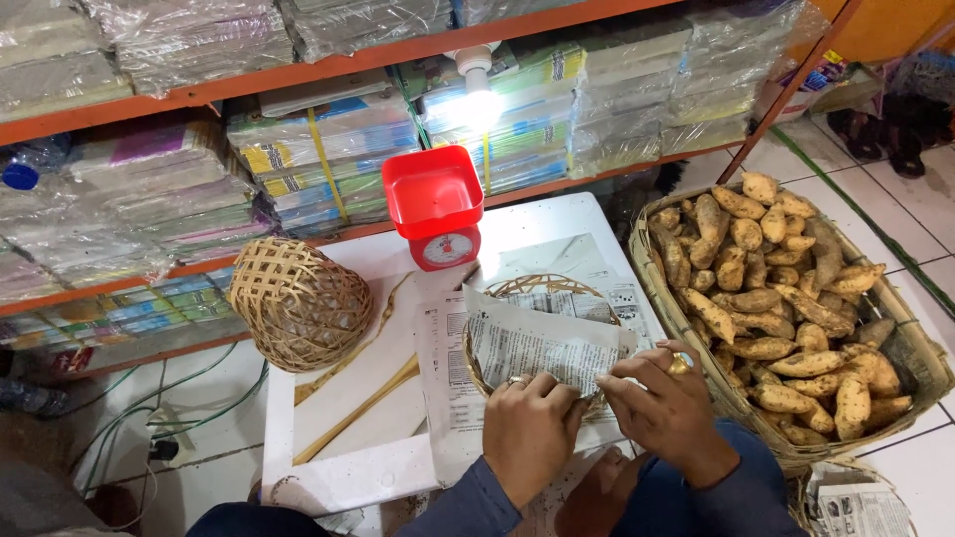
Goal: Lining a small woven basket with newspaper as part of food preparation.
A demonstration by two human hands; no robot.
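While both hands, left hand (529, 426) and right hand (665, 406), pinch the newspaper sheet (542, 343) into the small woven basket (540, 289) at centre frame, lining looks half-done, with sweet potatoes (771, 298) unloaded at right.

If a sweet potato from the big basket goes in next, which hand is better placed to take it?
Probably the right hand. It lies on the side of the big basket of sweet potatoes. The left hand is farther away and could keep pressing the newspaper into the small basket.
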